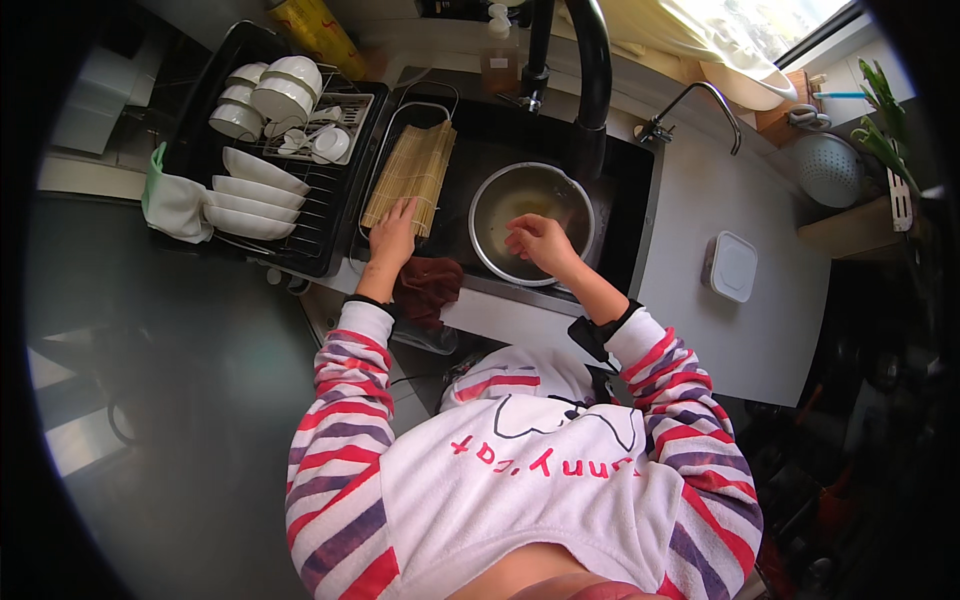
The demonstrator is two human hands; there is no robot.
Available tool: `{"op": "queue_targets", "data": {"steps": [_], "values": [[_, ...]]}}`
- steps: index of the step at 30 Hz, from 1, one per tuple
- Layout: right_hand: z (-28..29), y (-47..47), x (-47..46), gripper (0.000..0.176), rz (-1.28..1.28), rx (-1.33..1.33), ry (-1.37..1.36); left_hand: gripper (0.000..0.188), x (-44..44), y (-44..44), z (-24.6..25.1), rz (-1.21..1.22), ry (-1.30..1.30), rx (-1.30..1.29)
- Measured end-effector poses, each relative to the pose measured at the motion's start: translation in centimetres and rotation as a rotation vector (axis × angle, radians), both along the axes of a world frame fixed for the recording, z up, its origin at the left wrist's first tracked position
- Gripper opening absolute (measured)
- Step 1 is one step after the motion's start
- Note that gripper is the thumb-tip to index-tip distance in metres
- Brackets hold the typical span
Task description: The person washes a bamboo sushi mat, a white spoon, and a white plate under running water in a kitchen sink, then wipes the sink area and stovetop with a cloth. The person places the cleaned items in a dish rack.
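My left hand point(393, 234) rests on the near end of a bamboo rolling mat point(411, 174), which lies in a wire rack at the left of the black sink point(459, 196). Its fingers are spread on the slats; whether they grip is not clear. Over a round metal basin point(480, 247) in the sink hovers my right hand point(541, 241), with fingers curled. The basin holds cloudy liquid. Whether anything small is between the right fingers cannot be told. A black faucet point(592, 90) arches above the sink behind the basin.
At the left, a black dish rack point(330, 232) holds white bowls point(259, 193) and cups. A brown cloth point(429, 289) hangs at the sink's front edge. A lidded container point(732, 267) stands on the right counter point(675, 315). A soap bottle point(499, 56) and a small metal tap point(705, 90) are behind.
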State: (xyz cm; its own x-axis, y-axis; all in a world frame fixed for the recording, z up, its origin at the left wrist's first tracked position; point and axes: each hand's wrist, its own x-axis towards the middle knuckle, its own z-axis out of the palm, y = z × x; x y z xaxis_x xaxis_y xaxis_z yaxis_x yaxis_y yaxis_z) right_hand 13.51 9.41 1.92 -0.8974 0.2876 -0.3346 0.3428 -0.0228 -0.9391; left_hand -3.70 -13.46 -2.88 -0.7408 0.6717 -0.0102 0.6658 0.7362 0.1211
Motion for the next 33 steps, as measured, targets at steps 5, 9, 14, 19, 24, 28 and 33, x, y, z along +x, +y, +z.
{"op": "queue_targets", "data": {"steps": [5,9,14,19,24,28,33], "values": [[-0.9,-1.6,-1.7,0.034,0.137,0.012,-0.080,0.018,-2.0,-0.7,1.3,0.030,0.168,0.111],[-1.6,-4.2,-7.5,0.065,0.063,-0.356,-0.271,0.008,-2.5,0.7,3.9,0.002,0.482,0.307],[-0.5,-6.9,-13.5,0.086,-0.153,-0.964,-0.270,0.010,-0.6,1.8,7.3,0.042,0.651,0.475],[3.3,-8.5,-15.5,0.038,-0.091,-0.913,-0.060,0.026,2.1,1.0,9.5,-0.111,0.572,0.679],[11.2,-7.5,-13.1,0.026,0.056,-0.190,0.016,0.057,4.9,0.5,11.7,-0.089,0.269,1.063],[18.7,-4.0,-9.8,0.039,0.049,0.169,0.308,0.074,6.0,3.3,13.7,-0.088,0.347,0.931],[25.8,3.7,-7.0,0.034,0.092,0.060,0.461,0.059,5.0,10.3,17.6,-0.198,0.423,1.048]]}}
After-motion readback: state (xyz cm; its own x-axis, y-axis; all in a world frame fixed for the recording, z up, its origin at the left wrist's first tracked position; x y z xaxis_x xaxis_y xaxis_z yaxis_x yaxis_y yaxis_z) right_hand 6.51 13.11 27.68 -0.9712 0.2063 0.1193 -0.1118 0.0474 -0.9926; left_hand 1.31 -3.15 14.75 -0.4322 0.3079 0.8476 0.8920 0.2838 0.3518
